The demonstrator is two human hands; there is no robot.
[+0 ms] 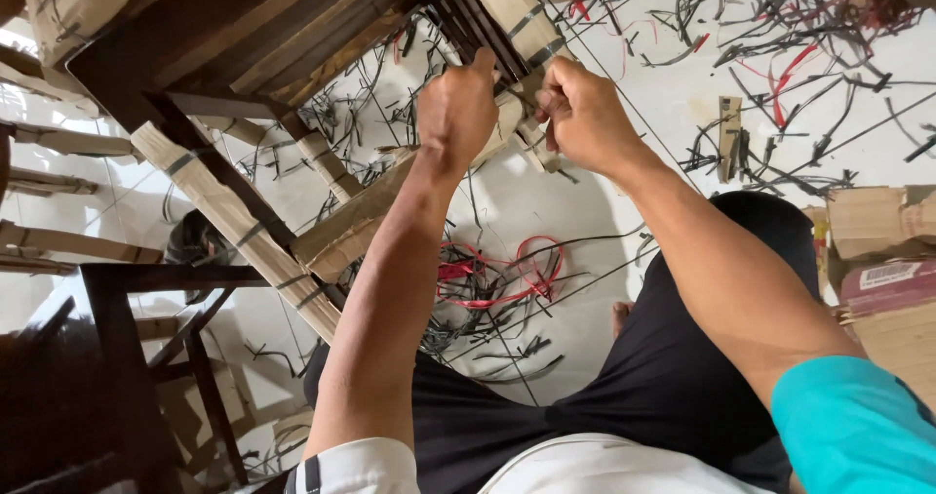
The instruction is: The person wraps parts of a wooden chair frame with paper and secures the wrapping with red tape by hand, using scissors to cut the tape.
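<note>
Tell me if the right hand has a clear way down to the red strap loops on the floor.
Probably yes: the red strap loops lie uncovered on the floor between the forearms, below the right hand, with only loose black straps about.

Left arm: stretching bare from the lower middle of the frame up toward the top centre.
Left hand [456, 109]: curling into a loose fist, back facing the camera, thumb pointing up.
Right arm: reaching in from the lower right, angling up-left.
Right hand [583, 114]: pinching with fingers bunched, sitting just right of the left hand.
</note>
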